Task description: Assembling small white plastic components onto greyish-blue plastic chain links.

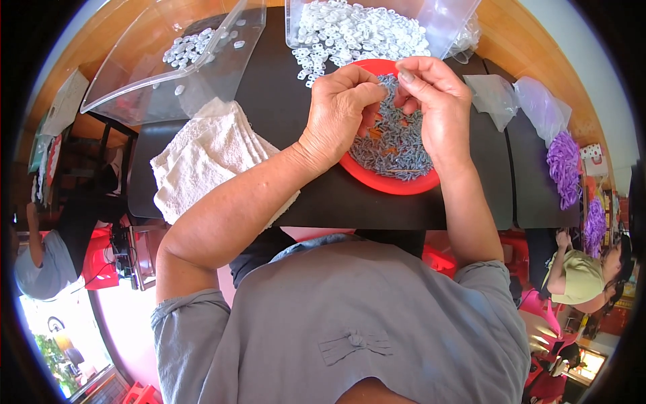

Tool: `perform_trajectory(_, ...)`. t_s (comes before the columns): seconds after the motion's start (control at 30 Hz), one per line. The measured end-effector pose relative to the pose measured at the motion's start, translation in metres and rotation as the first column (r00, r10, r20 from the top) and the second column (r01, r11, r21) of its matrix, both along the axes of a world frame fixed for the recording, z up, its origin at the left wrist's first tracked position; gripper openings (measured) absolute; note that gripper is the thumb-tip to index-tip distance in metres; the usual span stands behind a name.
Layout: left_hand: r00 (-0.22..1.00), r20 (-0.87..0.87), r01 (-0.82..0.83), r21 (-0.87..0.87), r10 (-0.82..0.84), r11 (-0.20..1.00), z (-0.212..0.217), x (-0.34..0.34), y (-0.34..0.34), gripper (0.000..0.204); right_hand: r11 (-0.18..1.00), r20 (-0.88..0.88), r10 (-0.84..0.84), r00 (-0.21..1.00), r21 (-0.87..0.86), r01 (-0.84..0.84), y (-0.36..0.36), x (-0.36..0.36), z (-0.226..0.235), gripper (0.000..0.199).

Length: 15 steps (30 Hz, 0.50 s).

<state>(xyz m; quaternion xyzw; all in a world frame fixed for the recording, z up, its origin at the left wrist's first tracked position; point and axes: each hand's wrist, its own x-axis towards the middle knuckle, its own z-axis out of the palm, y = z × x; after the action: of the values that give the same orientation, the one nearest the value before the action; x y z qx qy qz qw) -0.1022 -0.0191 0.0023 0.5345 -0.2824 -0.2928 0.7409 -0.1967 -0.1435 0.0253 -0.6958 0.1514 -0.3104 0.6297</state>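
My left hand is above the left side of a round red dish, its thumb pressed against the curled forefinger. Across from it, my right hand pinches thumb and forefinger together over the dish's far right side. Whatever sits between the fingertips of either hand is too small to make out. Heaped in the dish are many small blue-grey pieces, slim and short, with a few orange-brown strips among them. Just beyond my hands, small white plastic pieces with holes fill a clear bin, and some spill out at its front.
A folded white towel lies left on the dark table. Behind it, a tilted clear bin holds fewer white pieces. Plastic bags and purple bundles are at the right. Other people sit at both sides.
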Motion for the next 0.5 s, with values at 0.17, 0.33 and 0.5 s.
perform_trajectory(0.17, 0.998, -0.055, 0.016, -0.008, -0.017, 1.0, 0.0004, 0.0011, -0.0015, 0.012, 0.983, -0.103, 0.034, 0.994, -0.177, -0.052, -0.0078, -0.0037, 0.0031, 0.01)
perform_trajectory(0.33, 0.998, -0.067, 0.009, 0.026, -0.007, 1.0, -0.0016, 0.004, -0.0026, 0.012, 0.965, -0.213, 0.063, 0.975, -0.235, -0.114, -0.0073, -0.0063, 0.0066, 0.01)
perform_trajectory(0.5, 0.998, -0.05, 0.031, 0.025, -0.03, 0.999, -0.0034, 0.0031, -0.0036, 0.014, 0.957, -0.227, 0.027, 0.974, -0.277, -0.091, -0.0054, -0.0044, 0.0034, 0.009)
